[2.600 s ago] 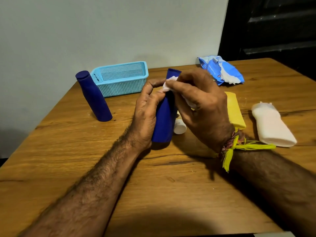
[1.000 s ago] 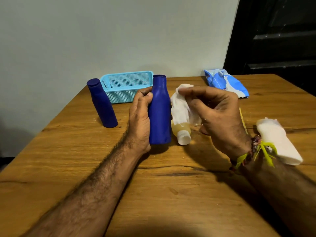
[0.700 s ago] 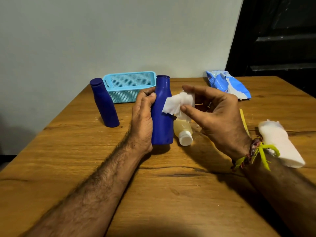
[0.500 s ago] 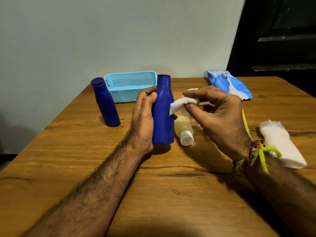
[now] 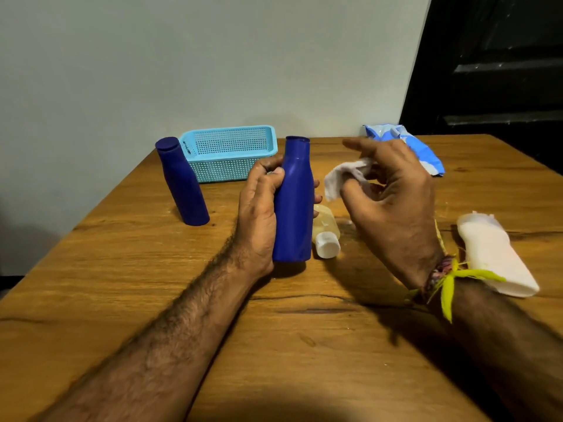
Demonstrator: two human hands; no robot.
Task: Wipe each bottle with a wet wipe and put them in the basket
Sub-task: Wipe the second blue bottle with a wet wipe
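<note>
My left hand (image 5: pixel 259 214) grips a dark blue bottle (image 5: pixel 294 202) that stands upright at the table's middle. My right hand (image 5: pixel 393 202) holds a crumpled white wet wipe (image 5: pixel 344 176) just right of that bottle, a small gap away from it. A second blue bottle (image 5: pixel 181 184) stands to the left, in front of the light blue basket (image 5: pixel 228 141), which looks empty. A yellowish bottle with a white cap (image 5: pixel 326 236) lies behind the held bottle. A white bottle (image 5: pixel 493 257) lies at the right.
A blue and white wet wipe pack (image 5: pixel 408 144) lies at the back right, partly behind my right hand. The wooden table (image 5: pixel 274 345) meets a grey wall at the back. A dark doorway is at the far right.
My right hand has drawn the wipe off the bottle's side and a little to the right. My left hand keeps its grip on the upright bottle.
</note>
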